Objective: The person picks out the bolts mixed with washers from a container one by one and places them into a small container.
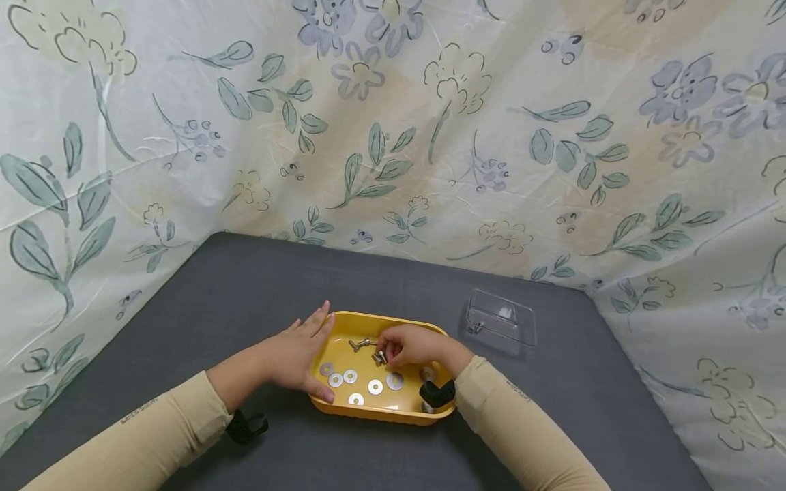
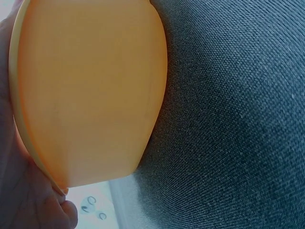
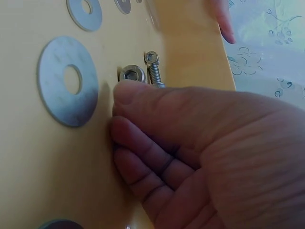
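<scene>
A yellow tray (image 1: 410,412) sits on the dark grey table (image 1: 245,286), near the front edge and a little right of the middle. The person's left hand (image 1: 301,354) rests against the tray's left end, at about nine o'clock on its rim; the fingers lie straight along the outside wall and the thumb hooks over the near corner, so it steadies the tray without closing round it. The left wrist view shows only the tray's outer wall (image 2: 90,90) close up against the palm, with grey cloth beside it.

The right hand (image 1: 410,345) is inside the tray, toward twelve o'clock, fingers curled down over a small cluster of bolts (image 1: 379,356). In the right wrist view the thumb and fingertips (image 3: 143,143) press on the tray floor right at two bolt heads (image 3: 133,74), and one threaded shaft runs under the thumb. The thumb hides the contact, so I cannot tell whether a bolt is really pinched or only touched.

Two more bolts (image 1: 359,344) lie loose at about eleven o'clock of that hand. Flat washers (image 1: 375,387) are spread across the tray floor from six to eight o'clock of the hand; one large washer (image 3: 69,81) lies just beside the bolt heads.

A clear plastic box (image 1: 500,322) stands on the table at about two o'clock from the tray, apart from it. A flowered sheet (image 1: 393,136) hangs behind and to both sides.
</scene>
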### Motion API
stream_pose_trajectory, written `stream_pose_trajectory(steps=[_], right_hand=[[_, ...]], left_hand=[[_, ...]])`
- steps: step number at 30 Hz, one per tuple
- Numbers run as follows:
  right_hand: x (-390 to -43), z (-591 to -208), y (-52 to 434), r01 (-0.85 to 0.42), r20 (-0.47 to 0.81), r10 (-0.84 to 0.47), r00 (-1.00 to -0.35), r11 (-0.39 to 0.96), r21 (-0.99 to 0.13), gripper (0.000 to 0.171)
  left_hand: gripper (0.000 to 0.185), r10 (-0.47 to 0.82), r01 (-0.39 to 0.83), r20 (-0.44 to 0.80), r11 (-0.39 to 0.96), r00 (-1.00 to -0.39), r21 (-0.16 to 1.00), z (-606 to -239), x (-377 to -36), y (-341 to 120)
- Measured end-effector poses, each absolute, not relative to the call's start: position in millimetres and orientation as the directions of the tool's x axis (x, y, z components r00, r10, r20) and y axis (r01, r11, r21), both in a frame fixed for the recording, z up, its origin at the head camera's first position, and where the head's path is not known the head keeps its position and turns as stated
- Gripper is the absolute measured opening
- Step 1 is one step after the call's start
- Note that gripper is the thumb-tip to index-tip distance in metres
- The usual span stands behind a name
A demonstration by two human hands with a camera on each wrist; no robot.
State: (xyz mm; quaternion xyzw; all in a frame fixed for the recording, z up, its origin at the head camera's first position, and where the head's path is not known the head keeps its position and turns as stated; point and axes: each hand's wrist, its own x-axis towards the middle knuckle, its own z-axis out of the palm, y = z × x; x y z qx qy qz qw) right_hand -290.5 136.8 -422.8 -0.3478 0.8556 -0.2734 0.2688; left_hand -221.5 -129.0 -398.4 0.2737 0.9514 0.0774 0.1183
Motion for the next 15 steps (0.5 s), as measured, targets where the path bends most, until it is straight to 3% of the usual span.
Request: stream_pose_trajectory(steps=[15], right_hand=[[-289.5, -422.9, 134.4, -0.489, -0.278, -0.734, -0.619, 0.638, -0.595, 0.014]], left_hand=[[0.133, 0.54, 0.503, -0.17, 0.836, -0.824, 0.219, -399.0, -221.9, -129.5]])
